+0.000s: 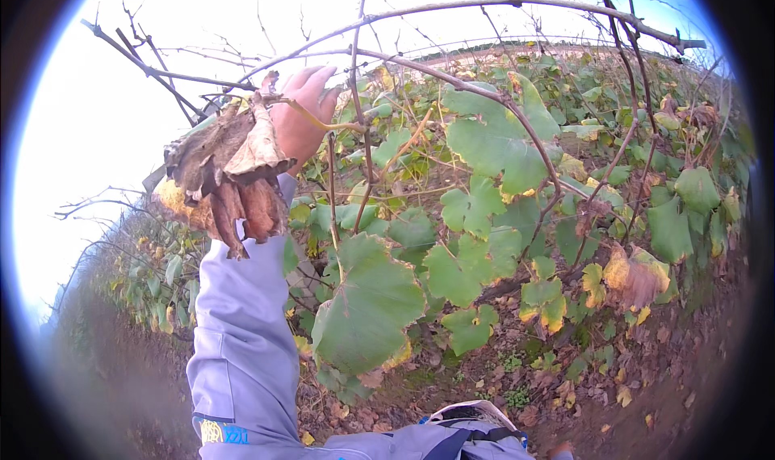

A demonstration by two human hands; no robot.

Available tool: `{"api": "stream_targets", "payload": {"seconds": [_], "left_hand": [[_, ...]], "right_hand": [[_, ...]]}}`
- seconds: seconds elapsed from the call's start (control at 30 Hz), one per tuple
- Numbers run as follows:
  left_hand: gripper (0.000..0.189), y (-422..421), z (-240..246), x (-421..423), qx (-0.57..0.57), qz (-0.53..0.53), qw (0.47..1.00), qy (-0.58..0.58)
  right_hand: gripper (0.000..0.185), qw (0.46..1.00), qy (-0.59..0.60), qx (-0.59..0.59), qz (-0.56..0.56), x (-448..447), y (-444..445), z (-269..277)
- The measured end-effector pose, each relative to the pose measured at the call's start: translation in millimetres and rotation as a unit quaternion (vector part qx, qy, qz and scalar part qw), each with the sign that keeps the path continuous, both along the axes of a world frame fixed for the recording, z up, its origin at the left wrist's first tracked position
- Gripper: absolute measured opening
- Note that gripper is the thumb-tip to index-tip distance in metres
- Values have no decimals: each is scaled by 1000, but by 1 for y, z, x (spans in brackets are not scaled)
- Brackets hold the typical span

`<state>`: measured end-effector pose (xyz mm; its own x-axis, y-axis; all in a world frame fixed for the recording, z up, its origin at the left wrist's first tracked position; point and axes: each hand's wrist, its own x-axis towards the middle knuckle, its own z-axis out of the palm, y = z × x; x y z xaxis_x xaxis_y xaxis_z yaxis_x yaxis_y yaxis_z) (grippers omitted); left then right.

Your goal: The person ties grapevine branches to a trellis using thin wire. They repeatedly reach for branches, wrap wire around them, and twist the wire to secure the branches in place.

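Observation:
My left hand is raised among bare grapevine canes at the upper left, close to an upright cane. A withered brown grape leaf hangs in front of the wrist and covers part of the hand. The leaf's yellowish stalk crosses before the palm and joins the upright cane. Whether the fingers grip anything cannot be made out. Of my right hand, only a sliver shows at the bottom edge, beside my grey clothing. A long cane arches overhead.
Large green grape leaves with yellowing edges hang before me. Thin canes rise at the right. Fallen leaves cover the brown soil. An open pouch with a pale rim sits at my waist. More vines stretch behind.

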<state>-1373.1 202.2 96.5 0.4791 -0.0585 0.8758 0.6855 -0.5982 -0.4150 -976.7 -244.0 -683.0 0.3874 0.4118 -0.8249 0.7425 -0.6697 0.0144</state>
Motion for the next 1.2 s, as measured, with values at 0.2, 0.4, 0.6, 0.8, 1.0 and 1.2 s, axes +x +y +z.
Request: {"api": "stream_targets", "payload": {"seconds": [0.2,0.4,0.6,0.8,1.0,1.2], "left_hand": [[24,22,26,15,-50,-64,994,69],[23,21,34,11,-226,-93,969,41],[16,31,23,18,-64,-122,990,15],[7,32,8,21,-10,-89,996,-13],[14,19,21,6,-29,-89,994,64],[28,8,16,1,110,-24,989,99]], "right_hand": [[37,996,2,34,-84,-30,1,20],[34,988,13,54,-146,-55,-7,20],[32,974,32,94,-203,-67,-13,10],[33,879,24,432,-201,-59,44,60],[19,739,109,654,-119,-57,121,252],[13,619,136,770,74,-78,182,450]]}}
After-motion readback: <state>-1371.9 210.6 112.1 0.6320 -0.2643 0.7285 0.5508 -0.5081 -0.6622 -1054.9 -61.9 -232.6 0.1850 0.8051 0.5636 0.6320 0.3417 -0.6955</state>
